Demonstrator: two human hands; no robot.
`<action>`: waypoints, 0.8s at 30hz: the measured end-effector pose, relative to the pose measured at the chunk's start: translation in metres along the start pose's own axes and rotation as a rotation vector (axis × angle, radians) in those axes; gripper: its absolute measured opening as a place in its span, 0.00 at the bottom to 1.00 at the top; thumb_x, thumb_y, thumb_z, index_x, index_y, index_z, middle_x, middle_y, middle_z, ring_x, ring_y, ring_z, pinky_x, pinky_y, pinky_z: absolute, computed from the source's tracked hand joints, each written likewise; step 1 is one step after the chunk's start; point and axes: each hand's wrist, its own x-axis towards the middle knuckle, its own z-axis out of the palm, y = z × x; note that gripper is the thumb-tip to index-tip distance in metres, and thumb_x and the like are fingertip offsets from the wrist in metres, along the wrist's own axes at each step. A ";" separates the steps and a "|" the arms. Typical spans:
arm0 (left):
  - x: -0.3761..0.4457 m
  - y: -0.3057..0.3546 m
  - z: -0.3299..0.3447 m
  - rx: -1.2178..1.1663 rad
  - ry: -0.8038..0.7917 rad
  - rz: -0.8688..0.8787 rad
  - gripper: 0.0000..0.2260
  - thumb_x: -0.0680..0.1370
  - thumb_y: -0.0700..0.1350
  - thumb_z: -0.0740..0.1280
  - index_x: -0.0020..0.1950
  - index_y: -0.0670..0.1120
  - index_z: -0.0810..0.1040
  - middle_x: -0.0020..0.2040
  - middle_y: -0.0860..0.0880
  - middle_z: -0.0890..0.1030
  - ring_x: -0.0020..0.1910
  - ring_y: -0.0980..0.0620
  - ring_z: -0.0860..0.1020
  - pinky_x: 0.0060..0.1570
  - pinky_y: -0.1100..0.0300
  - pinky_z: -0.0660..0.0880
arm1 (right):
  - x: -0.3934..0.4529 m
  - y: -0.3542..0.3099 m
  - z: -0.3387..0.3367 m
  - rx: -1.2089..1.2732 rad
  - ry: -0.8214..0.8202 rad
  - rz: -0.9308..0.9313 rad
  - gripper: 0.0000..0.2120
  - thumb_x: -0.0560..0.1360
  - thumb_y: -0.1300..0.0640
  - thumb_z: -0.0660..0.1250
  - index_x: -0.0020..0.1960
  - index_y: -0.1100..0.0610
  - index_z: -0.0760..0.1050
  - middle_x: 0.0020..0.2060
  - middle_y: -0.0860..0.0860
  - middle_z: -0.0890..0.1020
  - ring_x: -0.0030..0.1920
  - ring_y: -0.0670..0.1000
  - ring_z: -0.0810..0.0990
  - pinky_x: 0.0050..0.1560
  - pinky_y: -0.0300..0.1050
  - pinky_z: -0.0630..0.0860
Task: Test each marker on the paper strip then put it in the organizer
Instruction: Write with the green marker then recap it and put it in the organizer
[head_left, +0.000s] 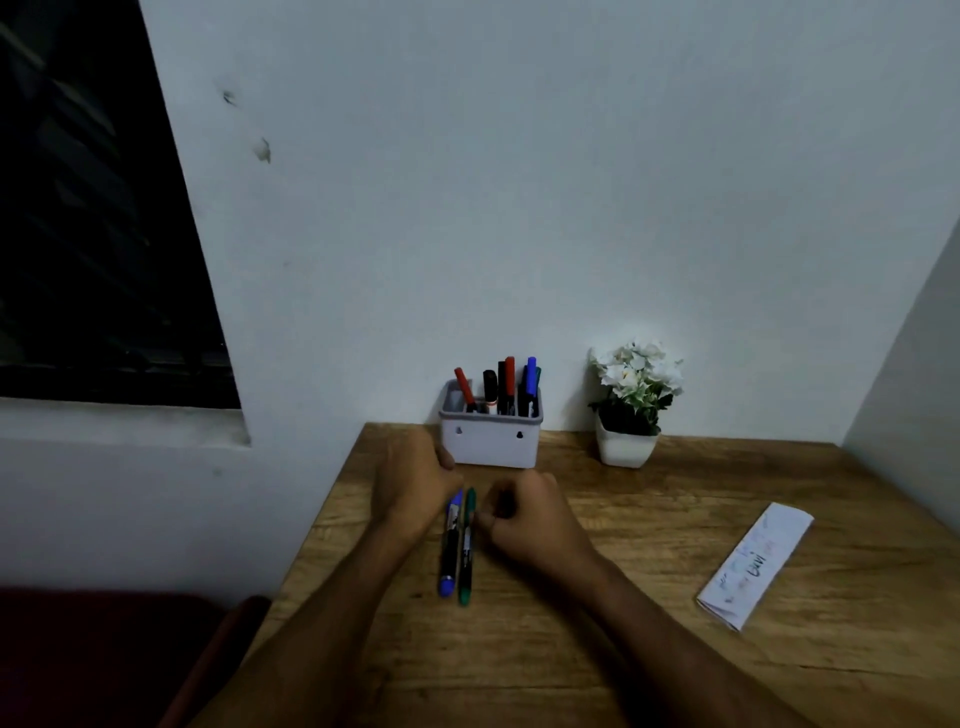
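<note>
Resting on wood desk (649, 675) by white wall (519, 208): both hands (415, 488) curled, grip unclear.

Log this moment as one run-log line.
left hand: curled, by blue marker | right hand: curled, beside green marker | both markers on table | organizer: holds markers | paper strip: untouched, right

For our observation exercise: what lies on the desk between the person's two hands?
In the head view, two markers lie side by side between the left hand and the right hand: a blue marker and a green marker.
</note>
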 end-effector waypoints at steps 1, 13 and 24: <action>-0.004 -0.002 0.000 0.025 -0.014 -0.009 0.04 0.70 0.42 0.76 0.42 0.50 0.83 0.42 0.52 0.83 0.42 0.54 0.81 0.40 0.60 0.77 | 0.000 -0.004 0.003 -0.007 -0.007 0.028 0.09 0.72 0.52 0.73 0.36 0.56 0.82 0.33 0.49 0.84 0.36 0.46 0.83 0.42 0.52 0.84; -0.015 -0.007 0.006 0.049 -0.059 -0.064 0.08 0.67 0.42 0.78 0.43 0.50 0.84 0.42 0.52 0.83 0.43 0.54 0.81 0.41 0.58 0.80 | -0.009 -0.025 0.007 -0.129 -0.026 0.181 0.12 0.70 0.50 0.75 0.35 0.54 0.75 0.31 0.49 0.78 0.30 0.47 0.75 0.27 0.42 0.68; -0.012 0.001 0.004 -0.018 -0.014 0.002 0.05 0.74 0.47 0.73 0.40 0.47 0.84 0.37 0.54 0.82 0.37 0.57 0.79 0.38 0.61 0.75 | -0.008 -0.023 -0.003 -0.018 0.086 0.228 0.12 0.71 0.52 0.76 0.36 0.60 0.82 0.30 0.52 0.83 0.29 0.48 0.81 0.30 0.46 0.77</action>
